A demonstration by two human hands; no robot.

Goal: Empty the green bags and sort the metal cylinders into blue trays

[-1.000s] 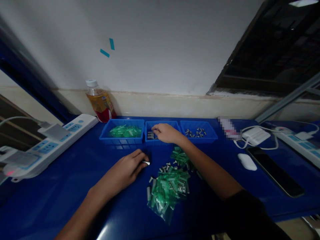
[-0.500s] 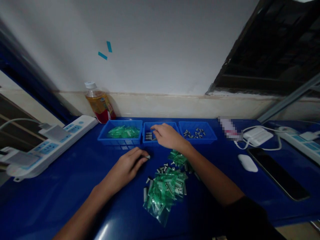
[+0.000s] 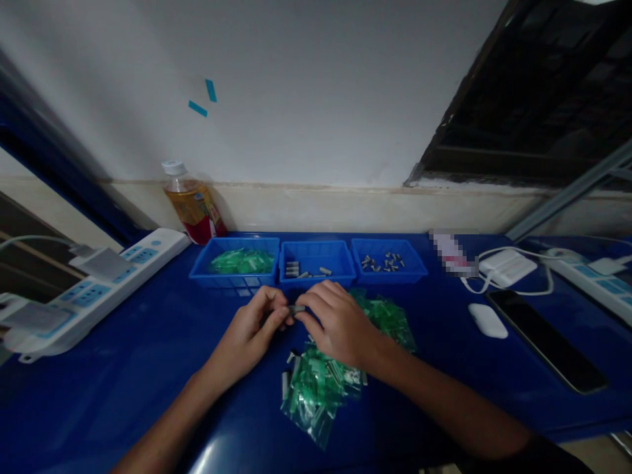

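Closest to me, by the middle of the near edge of the glossy blue desk [image 3: 99,395], lies a heap of clear green plastic bags [image 3: 318,388]. Several seem to have metal pieces inside, so I count those as filled. At the heap's left side I see a loose grey metal post [image 3: 285,385] and a small silver screw [image 3: 291,356]. Another pile of green plastic bags [image 3: 392,322] sits farther back, partly covered by the right hand [image 3: 340,326].

Over mid-desk I have the left hand [image 3: 254,329] and the right hand meeting, both pinched narrow on a small grey metal cylinder [image 3: 297,309]. Whether the left also tucks something away, I cannot tell. The cylinder is not in a bag, so I judge this round partway along.

Along the far edge, three blue plastic bins stand in a row. The left bin [image 3: 222,280] carries flat green plastic pieces [image 3: 241,261], the middle bin [image 3: 316,250] a few short metal cylinders [image 3: 292,268], the right bin [image 3: 395,276] scattered silver screws [image 3: 390,262]. With stock in all three, I reckon more remains.
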